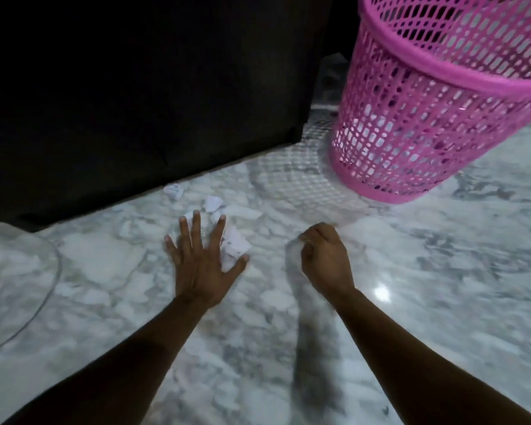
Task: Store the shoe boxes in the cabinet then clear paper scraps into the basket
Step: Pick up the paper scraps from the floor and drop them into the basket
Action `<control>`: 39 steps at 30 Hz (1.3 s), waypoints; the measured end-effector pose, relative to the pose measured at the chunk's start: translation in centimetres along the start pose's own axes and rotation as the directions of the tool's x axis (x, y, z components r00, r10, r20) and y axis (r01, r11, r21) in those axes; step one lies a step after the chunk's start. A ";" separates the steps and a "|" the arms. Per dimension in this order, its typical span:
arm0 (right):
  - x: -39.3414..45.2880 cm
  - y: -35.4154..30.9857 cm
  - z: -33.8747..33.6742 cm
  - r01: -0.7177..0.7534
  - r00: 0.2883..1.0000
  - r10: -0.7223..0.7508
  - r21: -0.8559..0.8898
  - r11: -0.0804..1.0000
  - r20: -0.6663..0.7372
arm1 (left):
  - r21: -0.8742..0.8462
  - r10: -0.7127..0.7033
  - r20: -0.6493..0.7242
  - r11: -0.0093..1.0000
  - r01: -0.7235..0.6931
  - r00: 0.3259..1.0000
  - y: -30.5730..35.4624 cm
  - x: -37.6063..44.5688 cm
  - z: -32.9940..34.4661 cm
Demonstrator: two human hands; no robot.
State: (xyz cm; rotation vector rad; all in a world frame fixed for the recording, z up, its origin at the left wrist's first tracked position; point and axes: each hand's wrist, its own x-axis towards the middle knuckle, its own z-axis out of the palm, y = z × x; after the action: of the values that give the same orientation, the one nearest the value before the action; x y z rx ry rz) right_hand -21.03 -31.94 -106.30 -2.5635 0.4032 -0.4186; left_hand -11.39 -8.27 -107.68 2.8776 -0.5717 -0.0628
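White paper scraps (235, 245) lie on the marble floor near the dark cabinet base. My left hand (201, 259) is spread flat, fingers apart, resting on the pile of scraps. Two more scraps sit farther back: one (213, 204) just beyond the fingertips and a crumpled one (174, 191) at the cabinet's edge. My right hand (325, 259) is curled into a loose fist to the right of the pile; what it holds, if anything, is hidden. The pink mesh basket (417, 96) stands upright at the upper right, about a forearm's length from my right hand.
A dark cabinet (129, 102) fills the upper left and meets the floor along a slanted edge. A round glass-like rim (34, 305) shows at the far left. The basket casts a lattice shadow (301, 176) on the marble.
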 end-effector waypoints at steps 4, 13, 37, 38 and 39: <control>3.1 -5.9 3.6 0.124 0.987 -0.137 0.144 0.982 0.082 | 0.026 -0.081 -0.027 0.996 0.082 0.996 -3.1 3.7 -0.7; 7.7 -9.7 11.1 0.315 0.904 -0.330 0.100 0.944 0.272 | -0.049 0.068 -0.028 0.996 -0.069 0.997 -9.0 9.0 -1.4; 11.2 -12.4 13.0 0.458 0.875 -0.456 0.028 0.889 0.162 | -0.352 -0.166 -0.290 0.934 0.056 0.943 -8.9 7.1 -1.7; 11.2 -12.6 12.8 0.453 0.880 -0.452 0.031 0.891 0.143 | -0.376 -0.190 -0.299 0.924 0.068 0.935 -8.8 6.8 -1.8; 11.2 -12.6 12.6 0.452 0.880 -0.454 0.049 0.891 0.135 | -0.401 -0.210 -0.309 0.913 0.073 0.927 -8.7 6.5 -2.0</control>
State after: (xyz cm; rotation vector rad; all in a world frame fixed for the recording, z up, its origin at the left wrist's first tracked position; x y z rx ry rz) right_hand -3.66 -20.05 -107.69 -2.6393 -0.2644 -0.3917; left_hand -1.98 -2.45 -107.55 2.4580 -0.2423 0.2771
